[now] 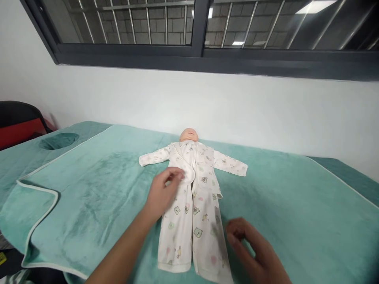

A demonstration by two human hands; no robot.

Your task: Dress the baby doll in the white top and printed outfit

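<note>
A doll [188,135] lies on its back, head toward the wall. It wears a white baby top [207,165] with small printed animals, both sleeves spread out sideways. Matching printed trousers [195,236] stretch down toward me, partly under the top's hem. My left hand [166,191] is over the top's left front flap, thumb and fingertips pinched together at the cloth near its rounded edge. Beside the right trouser leg, my right hand [254,250] hovers apart from the clothes. Its fingers are loosely curled, slightly blurred, with a gap inside and nothing visible held.
A green plush blanket [97,177] with pale edging covers the padded table, its left edge folded and wavy. A round hole [59,141] shows at the table's left end, near a black and red chair [22,124]. Behind stand a white wall [148,98] and a dark-framed window [198,29].
</note>
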